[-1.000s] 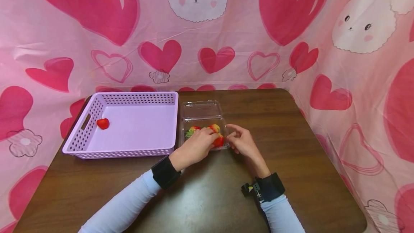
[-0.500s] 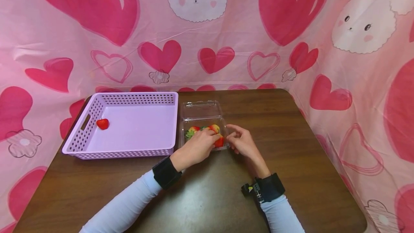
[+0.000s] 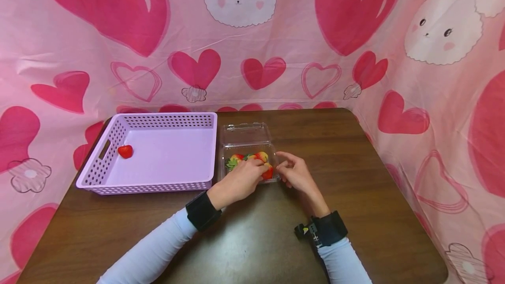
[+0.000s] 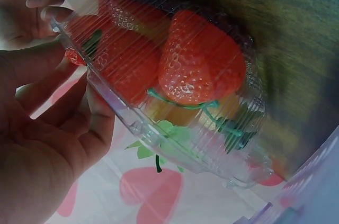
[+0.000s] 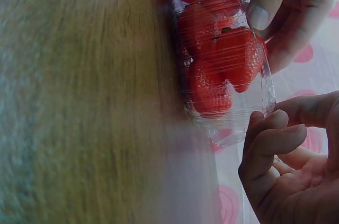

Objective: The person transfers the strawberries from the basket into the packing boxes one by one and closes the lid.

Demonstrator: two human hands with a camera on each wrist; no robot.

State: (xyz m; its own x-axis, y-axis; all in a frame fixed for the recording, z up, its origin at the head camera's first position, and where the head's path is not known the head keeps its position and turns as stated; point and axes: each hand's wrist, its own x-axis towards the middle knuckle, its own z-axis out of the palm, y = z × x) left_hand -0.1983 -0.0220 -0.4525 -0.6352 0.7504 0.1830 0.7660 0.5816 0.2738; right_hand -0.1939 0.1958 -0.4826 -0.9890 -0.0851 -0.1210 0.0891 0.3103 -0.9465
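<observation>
A clear plastic clamshell [image 3: 247,133] lies open on the brown table [image 3: 355,179], its base holding several strawberries [image 3: 261,157]. My left hand [image 3: 263,169] reaches into the base, and thumb and fingers curl around a red strawberry [image 3: 268,172] at its right side. In the right wrist view that left hand [image 5: 280,17] closes over the strawberries [image 5: 222,60] from above. My right hand [image 3: 282,165] sits just right of the clamshell, fingers loosely curled, fingertips [image 5: 262,121] touching its wall. The left wrist view shows the ribbed base [image 4: 175,128] and strawberries [image 4: 198,62] close up.
A lavender perforated basket [image 3: 165,119] stands left of the clamshell, with one strawberry [image 3: 125,151] near its left wall. A pink heart-and-bunny cloth [image 3: 276,34] surrounds the table on the back and both sides. Black bands wrap both wrists.
</observation>
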